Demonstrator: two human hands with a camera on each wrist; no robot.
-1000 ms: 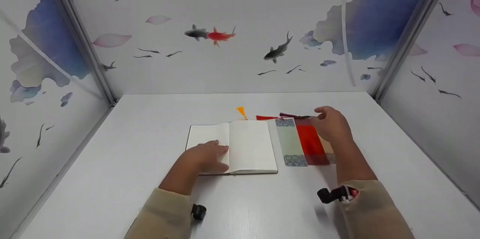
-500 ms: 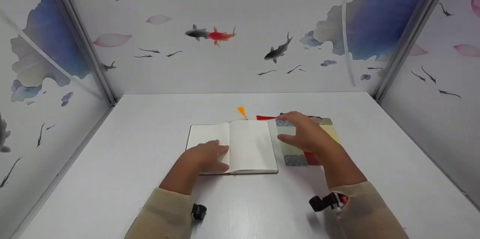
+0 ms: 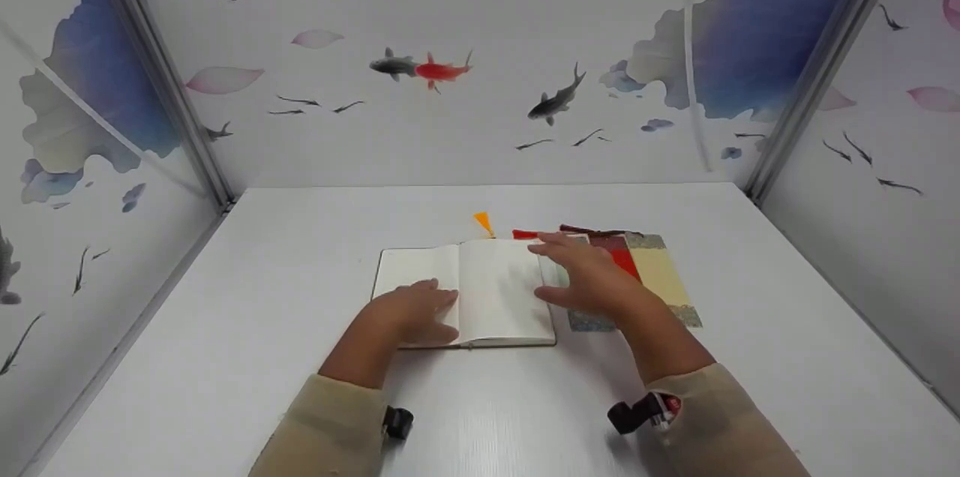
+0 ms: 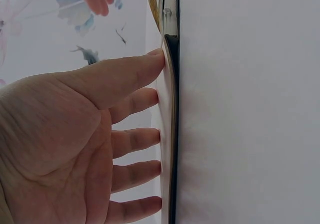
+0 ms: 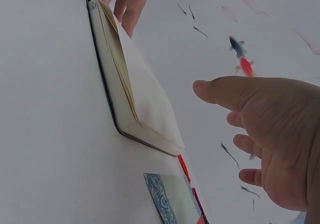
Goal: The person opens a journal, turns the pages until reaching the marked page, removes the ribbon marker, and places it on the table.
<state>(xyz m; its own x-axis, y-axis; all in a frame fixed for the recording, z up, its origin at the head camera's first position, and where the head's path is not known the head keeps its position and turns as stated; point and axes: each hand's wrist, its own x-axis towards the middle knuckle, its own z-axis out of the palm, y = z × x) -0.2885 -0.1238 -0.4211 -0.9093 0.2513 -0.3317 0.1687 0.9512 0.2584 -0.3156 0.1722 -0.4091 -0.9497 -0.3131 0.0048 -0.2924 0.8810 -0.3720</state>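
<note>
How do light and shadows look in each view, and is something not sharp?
Head view: a soft shadow falls on the notebook beside the right hand, and the table shows a faint sheen; left wrist view: greyish and dim, with faint shadows beside the notebook, the distant right hand slightly soft; right wrist view: that hand looks darker than the wall behind it.

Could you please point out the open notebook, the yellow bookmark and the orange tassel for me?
Open notebook (image 3: 496, 293), head view: on its right-hand page.
Yellow bookmark (image 3: 664, 276), head view: on its plain middle section.
Orange tassel (image 3: 482, 223), head view: on its fringe.
</note>
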